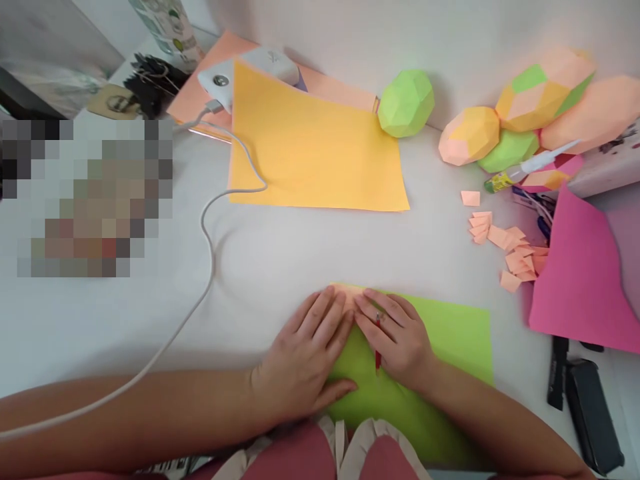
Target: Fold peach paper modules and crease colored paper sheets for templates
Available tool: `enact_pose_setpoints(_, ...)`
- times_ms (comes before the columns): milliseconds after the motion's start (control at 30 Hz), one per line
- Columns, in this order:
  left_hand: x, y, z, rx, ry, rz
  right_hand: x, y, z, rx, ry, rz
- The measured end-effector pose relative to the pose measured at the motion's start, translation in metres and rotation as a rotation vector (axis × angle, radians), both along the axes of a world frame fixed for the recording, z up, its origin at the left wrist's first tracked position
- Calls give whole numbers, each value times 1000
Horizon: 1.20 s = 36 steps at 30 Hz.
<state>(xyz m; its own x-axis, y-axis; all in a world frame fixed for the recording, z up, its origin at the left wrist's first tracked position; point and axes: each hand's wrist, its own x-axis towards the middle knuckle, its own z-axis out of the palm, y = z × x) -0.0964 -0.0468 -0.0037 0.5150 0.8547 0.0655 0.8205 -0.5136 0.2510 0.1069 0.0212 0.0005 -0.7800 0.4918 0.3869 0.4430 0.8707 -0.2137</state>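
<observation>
A light green sheet of paper (455, 333) lies in front of me. At its far left corner is a small peach paper piece (350, 293), partly covered by my fingertips. My left hand (313, 347) lies flat with fingers stretched out, its fingertips pressing on the peach piece's left side. My right hand (397, 333) has bent fingers, with the fingertips on the piece's right side. Tucked between the right fingers is a slim red pencil (378, 360), its end pointing back towards me over the green sheet; the rest is hidden by the hand.
A yellow sheet (320, 153) lies behind, beside a white device (273, 63) and its cable (213, 247). Faceted paper shapes (407, 103) stand along the wall. To the right are small peach paper pieces (520, 260), a glue tube (520, 170), a pink sheet (580, 280) and a black case (595, 413).
</observation>
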Motion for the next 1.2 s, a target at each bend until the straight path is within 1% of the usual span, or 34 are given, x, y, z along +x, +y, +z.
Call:
enact_pose_setpoints(267, 0, -2, 1, 22, -5, 16, -2, 4, 4, 9, -10, 13)
enact_pose_setpoints(500, -1, -3, 1, -16, 15, 16, -2, 5, 5, 3, -32, 13)
enact_pose_setpoints(600, -1, -3, 1, -8, 13, 16, -3, 6, 5, 3, -31, 12)
enact_pose_setpoints(767, -2, -1, 5, 34, -52, 14, -4, 6, 5, 1, -7, 9)
enact_pose_setpoints(900, -13, 14, 10, 89, -137, -13, -6, 6, 4, -33, 40, -30)
enact_pose_setpoints(933, -17, 20, 11, 134, -172, -42, -6, 6, 4, -43, 53, -34)
enact_pose_setpoints(1000, -28, 35, 10, 159, -281, -97, -6, 7, 3, -56, 75, -31)
enact_pose_setpoints(1067, -39, 49, 8, 142, -397, -125, -6, 8, 3, -64, 92, -27)
enact_pose_setpoints(1100, -43, 56, 7, 146, -454, -161, -6, 8, 2, -68, 98, -27)
enact_pose_setpoints(1167, -51, 67, 4, 84, -534, -268, -6, 9, 2, -70, 108, -33)
enact_pose_setpoints(1200, -54, 70, 3, 47, -564, -302, -6, 9, 1, -70, 112, -34)
